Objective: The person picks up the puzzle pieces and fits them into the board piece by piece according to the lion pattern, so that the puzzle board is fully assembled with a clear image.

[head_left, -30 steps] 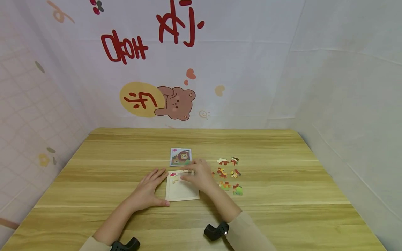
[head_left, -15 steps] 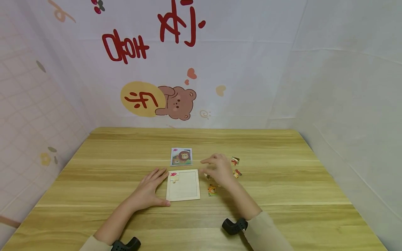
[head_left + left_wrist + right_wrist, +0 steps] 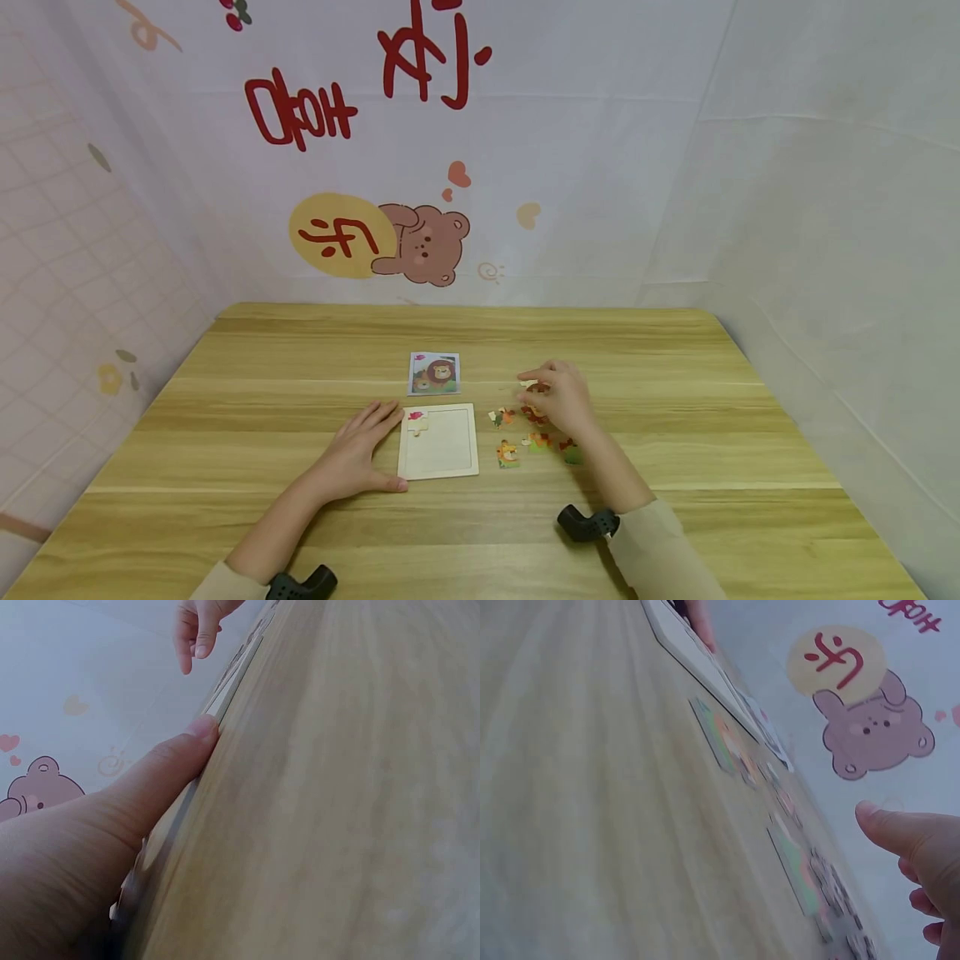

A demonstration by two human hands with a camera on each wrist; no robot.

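A pale square puzzle board [image 3: 442,458] lies mid-table, one jigsaw piece with a pink flower [image 3: 417,422] in its upper left corner. My left hand [image 3: 356,454] rests along the board's left side, fingers spread and fairly straight. In the left wrist view its thumb [image 3: 169,769] touches the board's edge. To the right, my right hand [image 3: 566,402] hovers over loose jigsaw pieces, thumb and forefinger apart with nothing between them. A piece with a brown mane [image 3: 536,411] shows beside its fingertips. The hand and wrist hide other pieces.
Behind the board lies a lion picture card [image 3: 434,374]. Loose pieces to the board's right include a lion-cub piece [image 3: 507,454], a green and orange one [image 3: 537,442] and a small one [image 3: 500,417]. A white printed cloth [image 3: 585,192] hangs behind the table.
My right hand has moved from over the board, away to the right, to the loose pieces. The flower piece stays in its corner. My left hand has kept its place.
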